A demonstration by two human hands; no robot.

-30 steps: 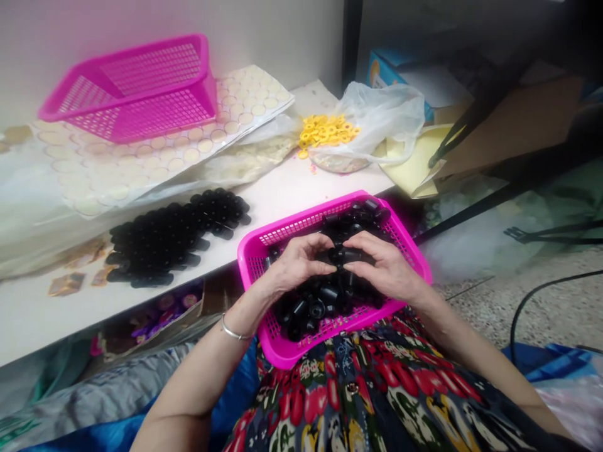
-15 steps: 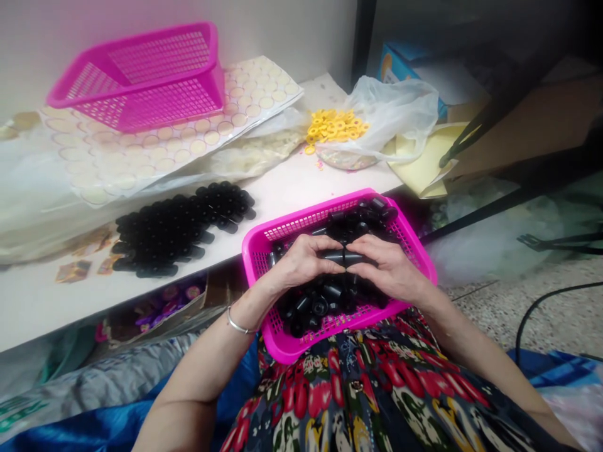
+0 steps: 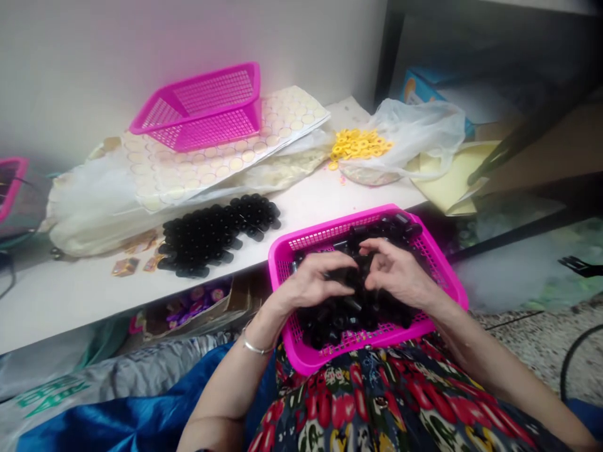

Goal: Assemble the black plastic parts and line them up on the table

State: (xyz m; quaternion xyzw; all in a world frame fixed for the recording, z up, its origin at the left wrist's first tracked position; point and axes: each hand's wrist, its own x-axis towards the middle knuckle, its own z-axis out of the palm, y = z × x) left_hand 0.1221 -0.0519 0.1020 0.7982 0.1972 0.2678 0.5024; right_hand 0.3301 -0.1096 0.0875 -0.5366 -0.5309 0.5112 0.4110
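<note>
Although the left hand and the right hand curve with fingertips parted, I cannot tell whether either holds something; a loose pinch could lose it among the black parts below them, inside the basket.

Worktop brightly lit, upper right dim; hands slightly blurred; black pieces lose detail.

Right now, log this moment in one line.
left hand: over black parts; right hand: beside it; black parts: inside nearest pink basket; grips: unclear
</note>
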